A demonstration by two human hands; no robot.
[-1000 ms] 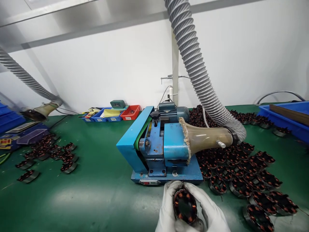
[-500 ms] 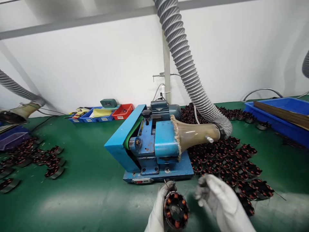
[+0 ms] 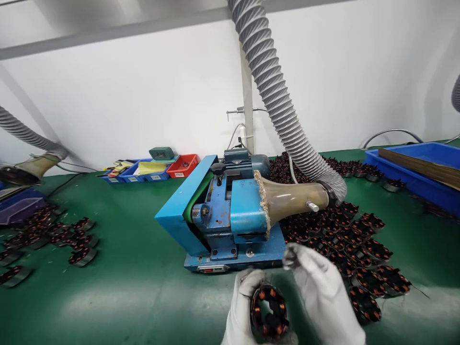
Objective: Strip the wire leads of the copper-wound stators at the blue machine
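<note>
We hold a round black stator ring wound with copper coils (image 3: 269, 314) low in the middle of the view, just in front of the blue metal belt-sanding machine (image 3: 223, 215). Our left hand (image 3: 240, 311), in a white glove, is wrapped around the ring's left rim and has it firmly in its grasp, the open face of the ring turned up toward us. Our right hand (image 3: 323, 292), gloved in white as well, is raised just right of the ring and apart from it; its fingertips (image 3: 291, 256) are pinched together up near the machine's base, and we cannot tell whether anything thin is caught between them.

The machine sits on the green bench mat (image 3: 136, 287), with a translucent funnel-shaped dust hood (image 3: 291, 201) pressed to its right side and a grey ribbed extraction hose (image 3: 273, 86) climbing away from it. To the right of the machine lies a wide heap of the same copper-wound rings (image 3: 352, 239), and a smaller scatter of them (image 3: 53, 235) lies well off to the left. Small blue and red parts bins (image 3: 158, 170) stand against the white wall, and a large blue plastic tray (image 3: 413, 167) rests at the far right.
</note>
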